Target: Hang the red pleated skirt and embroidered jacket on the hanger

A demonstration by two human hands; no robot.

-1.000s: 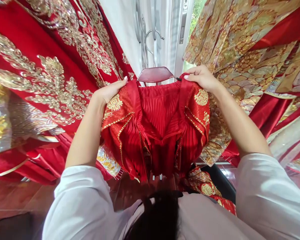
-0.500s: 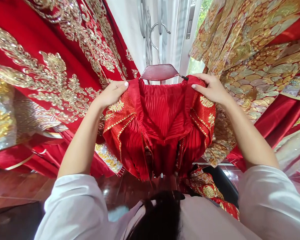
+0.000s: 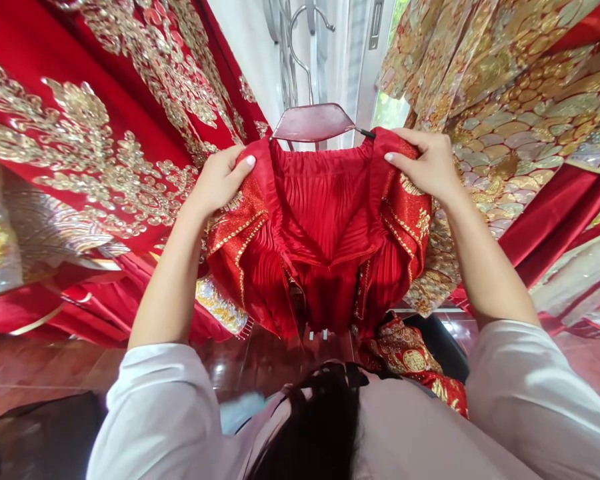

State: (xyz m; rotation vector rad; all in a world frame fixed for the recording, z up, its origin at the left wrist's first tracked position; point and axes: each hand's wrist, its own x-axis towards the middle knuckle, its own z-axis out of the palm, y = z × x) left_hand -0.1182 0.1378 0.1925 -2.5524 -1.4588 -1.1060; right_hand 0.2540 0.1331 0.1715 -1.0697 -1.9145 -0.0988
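Observation:
A red pleated skirt (image 3: 325, 200) with gold-embroidered panels hangs spread out in front of me on a hanger (image 3: 313, 123). The hanger has a flat, dark reddish middle and a metal hook (image 3: 300, 63) rising above it. On the left, my left hand (image 3: 225, 177) grips the skirt's upper edge, thumb on top and the other fingers mostly hidden behind the cloth. My right hand (image 3: 425, 163) pinches the opposite upper corner, near the hanger's black tip. Between my hands the waistband sags open and shows the pleated inside.
Red garments with gold beading (image 3: 115, 133) hang close on the left. Gold scale-patterned cloth (image 3: 510, 127) hangs on the right. Behind the hook are grey metal bars and a door frame (image 3: 375, 40). Red-and-gold fabric (image 3: 405, 350) lies low at the right, by a dark container (image 3: 443, 343).
Skirt, hanger and both hands sit slightly higher in the view, as does the background. My grip on both corners stays the same.

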